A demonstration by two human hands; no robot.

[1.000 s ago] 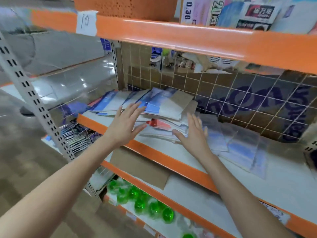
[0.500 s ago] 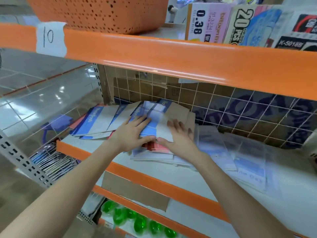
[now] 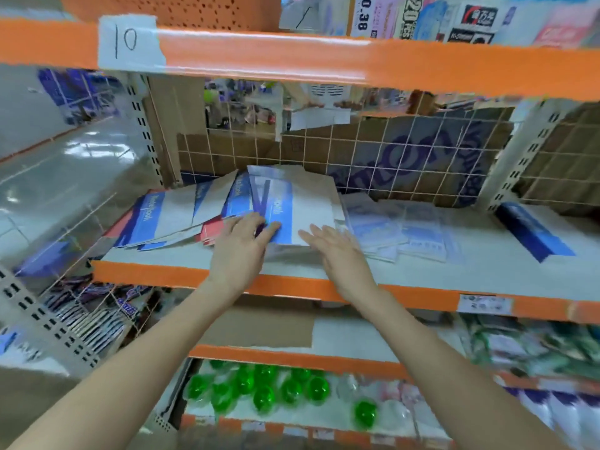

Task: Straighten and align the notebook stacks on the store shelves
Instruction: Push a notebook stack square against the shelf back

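A messy pile of blue-and-white notebooks fans out across the left part of the white middle shelf. One notebook lies on top of the pile, roughly square to the shelf. My left hand lies flat with its fingertips on that notebook's near left corner. My right hand rests with straight fingers against its near right edge. Red covers poke out beneath the pile. To the right, several plastic-wrapped notebooks lie spread out flat.
A dark blue box lies at the shelf's right. The orange beam of the upper shelf hangs close overhead, with a paper tag marked 10. A wire grid with cardboard backs the shelf. Green balls fill the lower shelf.
The view swung right and dropped. Both hands slid back toward the front edge of the top notebook, which now lies straighter on the pile.
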